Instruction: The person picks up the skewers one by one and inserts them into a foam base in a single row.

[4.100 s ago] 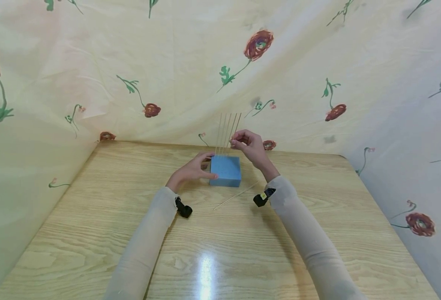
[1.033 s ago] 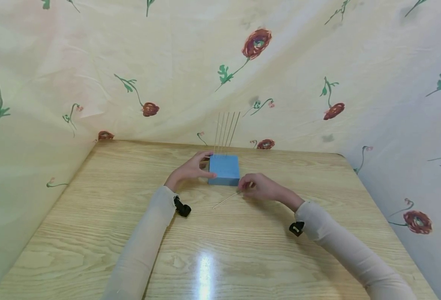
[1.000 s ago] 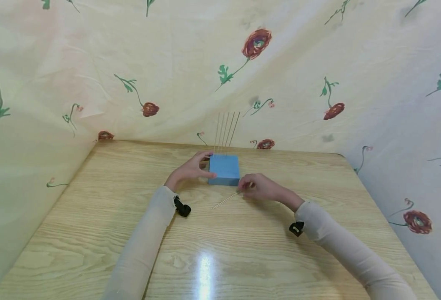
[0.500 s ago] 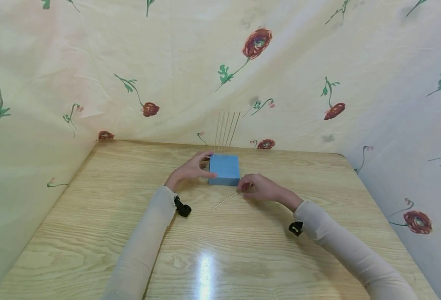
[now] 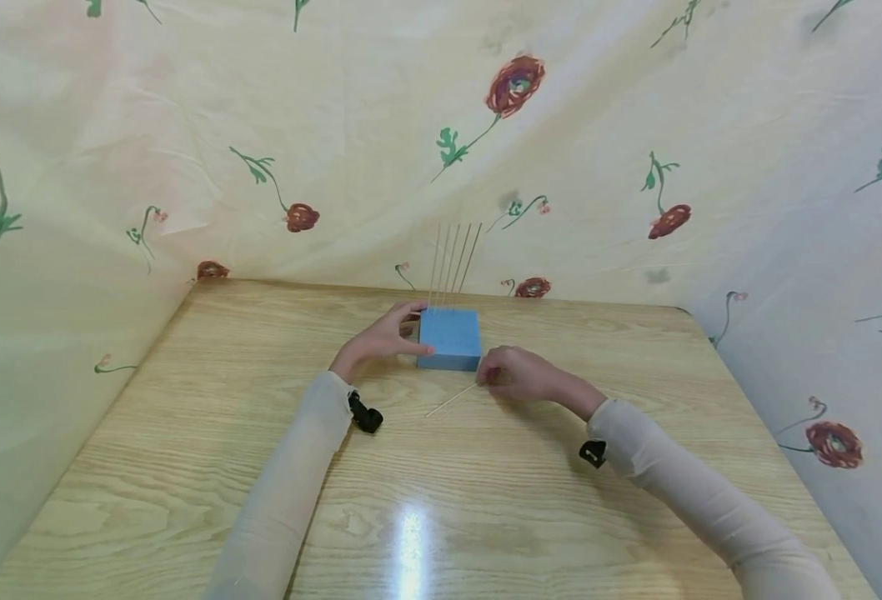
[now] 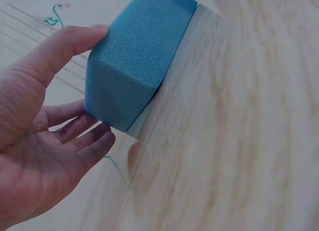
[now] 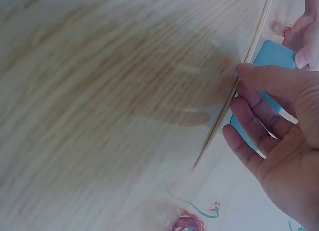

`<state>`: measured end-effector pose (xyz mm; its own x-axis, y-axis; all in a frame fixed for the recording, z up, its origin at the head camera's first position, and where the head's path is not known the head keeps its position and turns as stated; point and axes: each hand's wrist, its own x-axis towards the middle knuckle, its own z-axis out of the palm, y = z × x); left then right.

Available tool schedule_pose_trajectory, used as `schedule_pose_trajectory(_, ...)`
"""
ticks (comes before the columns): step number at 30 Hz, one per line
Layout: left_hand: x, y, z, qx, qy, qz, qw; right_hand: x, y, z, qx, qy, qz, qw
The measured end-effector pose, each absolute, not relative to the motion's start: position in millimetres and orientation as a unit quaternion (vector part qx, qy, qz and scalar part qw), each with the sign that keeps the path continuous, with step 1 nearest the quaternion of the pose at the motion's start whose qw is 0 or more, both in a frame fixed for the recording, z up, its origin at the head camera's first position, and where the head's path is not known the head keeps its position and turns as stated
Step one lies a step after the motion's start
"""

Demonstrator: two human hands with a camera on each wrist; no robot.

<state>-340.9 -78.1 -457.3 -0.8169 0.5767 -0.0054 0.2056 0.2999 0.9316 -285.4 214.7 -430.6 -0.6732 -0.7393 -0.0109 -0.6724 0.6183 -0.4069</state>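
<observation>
A blue foam block (image 5: 448, 335) lies on the wooden table, with several thin wooden sticks (image 5: 470, 257) standing upright along its far edge. My left hand (image 5: 381, 337) grips the block's left end, thumb at the near side and a fingertip at the far corner. The left wrist view shows the block (image 6: 137, 47) between thumb and fingers. Off the block's near right corner, my right hand (image 5: 519, 372) pinches the far end of a thin stick (image 5: 452, 400) slanting over the table. In the right wrist view, thumb and index fingertip meet at that stick (image 7: 217, 122).
The wood-grain table (image 5: 261, 417) ends at the back against a pale curtain (image 5: 381, 125) printed with red flowers. The same cloth hangs along both sides. A bright light reflection (image 5: 411, 542) shows on the table's near part.
Since the oldest frame, my right hand has come down from the upright sticks to the stick on the table. In the last second both hands hardly move. My left hand stays on the block.
</observation>
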Motion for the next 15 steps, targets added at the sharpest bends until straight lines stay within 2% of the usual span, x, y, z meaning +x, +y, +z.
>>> schedule_pose_trajectory(15,-341.6,-78.8,-459.4,0.248,0.788,0.537,0.173,-287.7,218.6,-425.8,-0.388,0.904,-0.148,0.100)
